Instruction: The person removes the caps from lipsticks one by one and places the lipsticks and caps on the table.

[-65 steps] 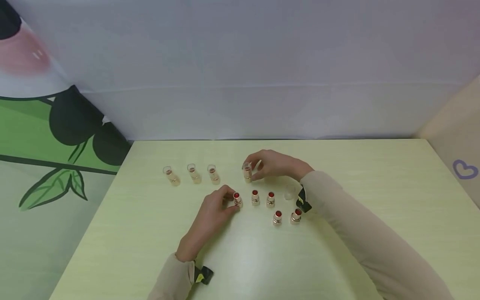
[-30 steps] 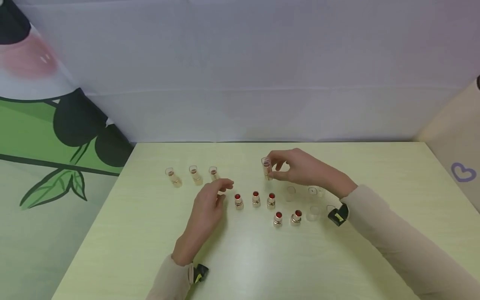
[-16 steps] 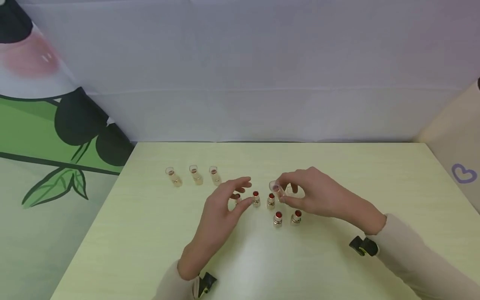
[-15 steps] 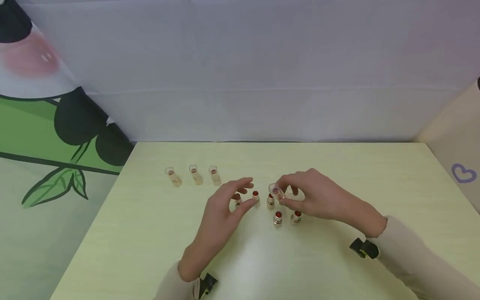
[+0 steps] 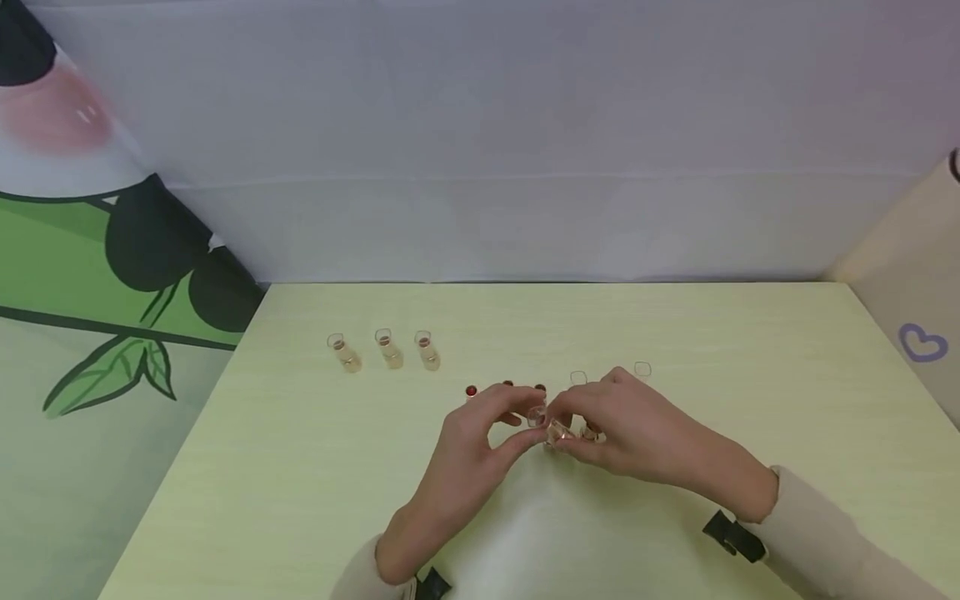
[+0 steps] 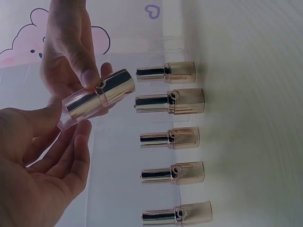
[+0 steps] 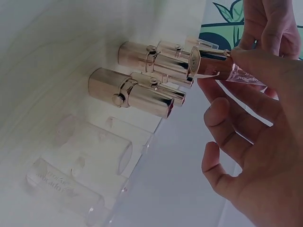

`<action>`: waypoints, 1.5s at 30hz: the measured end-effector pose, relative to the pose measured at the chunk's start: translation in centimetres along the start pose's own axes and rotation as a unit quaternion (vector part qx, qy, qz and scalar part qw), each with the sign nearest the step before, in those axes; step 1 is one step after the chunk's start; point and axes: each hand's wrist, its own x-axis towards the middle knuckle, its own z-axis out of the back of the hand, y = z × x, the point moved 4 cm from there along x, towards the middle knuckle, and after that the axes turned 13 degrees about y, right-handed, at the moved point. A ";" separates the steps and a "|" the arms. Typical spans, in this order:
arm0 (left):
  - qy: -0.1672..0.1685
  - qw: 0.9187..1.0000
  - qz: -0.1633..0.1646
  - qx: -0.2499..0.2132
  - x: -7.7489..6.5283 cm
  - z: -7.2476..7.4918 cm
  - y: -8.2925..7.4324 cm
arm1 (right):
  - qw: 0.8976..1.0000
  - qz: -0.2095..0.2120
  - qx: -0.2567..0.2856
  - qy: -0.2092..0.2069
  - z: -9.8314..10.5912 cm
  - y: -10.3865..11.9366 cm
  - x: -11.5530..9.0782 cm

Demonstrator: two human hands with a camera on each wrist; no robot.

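Observation:
Between my two hands, a lipstick with a gold body and clear cap is held tilted in the air. My left hand pinches the clear cap between thumb and fingers. My right hand grips the gold body, its thumb lying along it in the left wrist view. Several uncapped lipsticks stand upright on the table close by, red tips up; in the head view the hands partly cover them.
Three capped lipsticks stand in a row at the back left of the pale table. Several loose clear caps stand to the right of the uncapped lipsticks. A grey-white wall panel rises behind the table's back edge.
My right hand has brought the capped lipstick from the back toward the near side. My left hand left an uncapped lipstick standing, moved right and took hold of the held lipstick's cap.

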 end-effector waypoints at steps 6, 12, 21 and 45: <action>0.002 1.000 0.001 0.006 0.0 0.2 -0.5 | 1.000 -0.004 -0.011 -0.013 0.0 0.6 -0.3; -0.012 1.000 -0.014 -0.012 -0.1 0.8 -1.1 | 0.998 -0.024 0.025 -0.044 -0.4 0.6 -1.2; -0.022 0.999 -0.023 -0.040 -0.2 1.3 -1.1 | 0.984 -0.019 0.070 -0.162 -2.0 0.7 -2.4; 0.031 0.999 -0.030 -0.024 -2.4 1.2 -0.6 | 0.945 0.029 0.092 -0.314 -6.0 3.2 -3.8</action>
